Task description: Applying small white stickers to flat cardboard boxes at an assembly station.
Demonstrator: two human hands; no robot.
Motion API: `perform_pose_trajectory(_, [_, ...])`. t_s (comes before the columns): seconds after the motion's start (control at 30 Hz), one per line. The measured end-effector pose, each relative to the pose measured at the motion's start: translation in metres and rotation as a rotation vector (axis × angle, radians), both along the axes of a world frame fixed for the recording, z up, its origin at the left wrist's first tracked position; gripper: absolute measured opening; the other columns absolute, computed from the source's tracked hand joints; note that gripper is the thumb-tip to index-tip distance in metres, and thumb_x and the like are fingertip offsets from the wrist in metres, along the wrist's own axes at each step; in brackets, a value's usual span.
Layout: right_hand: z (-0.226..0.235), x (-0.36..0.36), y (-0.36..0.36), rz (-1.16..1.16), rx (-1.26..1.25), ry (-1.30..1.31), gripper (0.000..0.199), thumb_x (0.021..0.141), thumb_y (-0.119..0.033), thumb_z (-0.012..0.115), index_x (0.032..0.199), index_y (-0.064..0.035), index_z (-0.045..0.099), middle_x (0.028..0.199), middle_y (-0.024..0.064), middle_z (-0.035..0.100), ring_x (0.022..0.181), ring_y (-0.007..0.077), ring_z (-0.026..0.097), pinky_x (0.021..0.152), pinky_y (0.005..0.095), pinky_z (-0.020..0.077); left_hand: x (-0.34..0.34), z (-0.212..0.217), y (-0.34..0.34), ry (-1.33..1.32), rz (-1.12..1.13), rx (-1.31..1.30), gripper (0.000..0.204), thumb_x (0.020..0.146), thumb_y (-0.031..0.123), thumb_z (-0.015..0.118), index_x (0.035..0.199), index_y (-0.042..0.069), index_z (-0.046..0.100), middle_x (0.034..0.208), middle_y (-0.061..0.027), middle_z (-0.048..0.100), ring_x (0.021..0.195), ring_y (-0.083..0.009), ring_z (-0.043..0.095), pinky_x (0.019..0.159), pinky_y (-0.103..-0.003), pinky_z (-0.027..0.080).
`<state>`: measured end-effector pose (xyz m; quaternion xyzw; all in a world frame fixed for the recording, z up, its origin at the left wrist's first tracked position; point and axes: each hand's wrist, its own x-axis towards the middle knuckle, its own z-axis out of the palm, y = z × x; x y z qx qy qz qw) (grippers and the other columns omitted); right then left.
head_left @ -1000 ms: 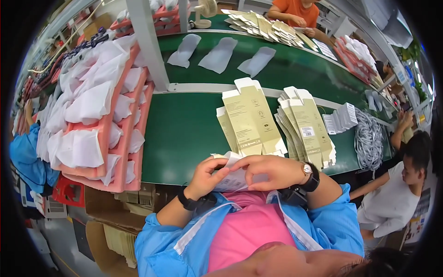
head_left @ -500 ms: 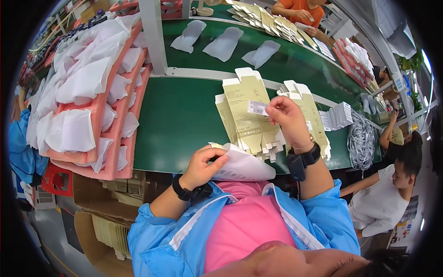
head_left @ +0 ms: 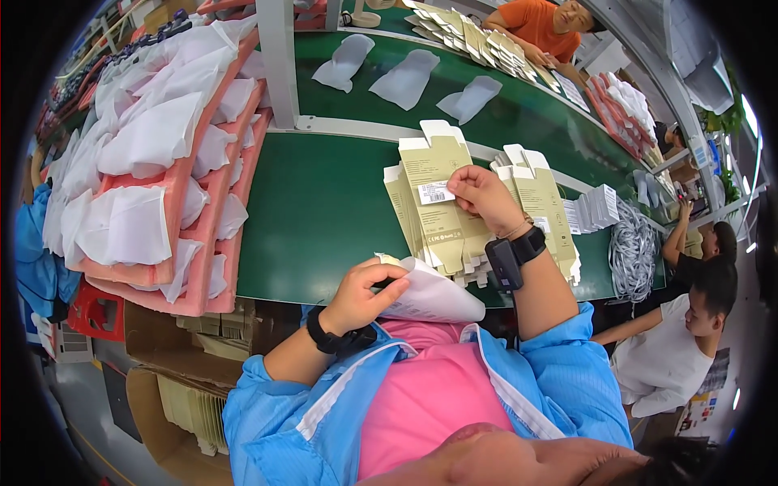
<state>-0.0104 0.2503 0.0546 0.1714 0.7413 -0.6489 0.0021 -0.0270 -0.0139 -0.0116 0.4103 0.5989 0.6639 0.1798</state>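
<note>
A stack of flat olive-tan carton blanks [head_left: 438, 212] lies on the green table [head_left: 324, 219] in front of me. My right hand [head_left: 485, 197] rests its fingertips on a small white label [head_left: 435, 193] on the top blank. My left hand [head_left: 362, 292] is down near my chest at the table's front edge, holding a curled white sheet of label backing [head_left: 433, 296]. A second stack of the same blanks [head_left: 545, 206] lies just right of my right hand.
Pink trays [head_left: 174, 202] filled with white pouches stand at the left. White pouches [head_left: 405, 78] lie on the far green belt behind a white rail [head_left: 340, 125]. White leaflets [head_left: 598, 208] and grey cords [head_left: 634, 253] are at the right. Other people work at the right and far side.
My right hand left the sheet at my chest, reached out to the carton stack, and now presses the small white label onto the top blank. My left hand stayed with the sheet.
</note>
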Motion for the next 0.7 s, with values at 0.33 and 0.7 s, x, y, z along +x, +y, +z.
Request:
perform_pose_trajectory(0.33, [-0.012,-0.002,0.001,-0.021,-0.055,-0.049,0.005,0.087,-0.009,0.058,0.085,-0.0049,0.057,0.066,-0.0044,0.05,0.05,0.0022,0.039,0.044,0.0157,0.0294,-0.001,0.0,-0.001,0.043,-0.016,-0.022,0.014,0.081,0.01,0.065,0.09,0.0,0.064,0.081,-0.0088,0.06,0.073,-0.0168,0.057,0.065,-0.026,0.044])
perform_pose_trajectory(0.7, [-0.015,-0.003,-0.017,0.013,0.556,-0.011,0.01,0.083,-0.01,0.062,0.084,-0.0013,0.058,0.068,0.0003,0.055,0.055,0.006,0.049,0.05,0.0198,0.0396,0.0,-0.003,0.0,0.045,0.006,0.01,0.014,0.081,0.013,0.065,0.09,0.002,0.065,0.077,-0.0078,0.06,0.069,-0.0168,0.056,0.063,-0.026,0.044])
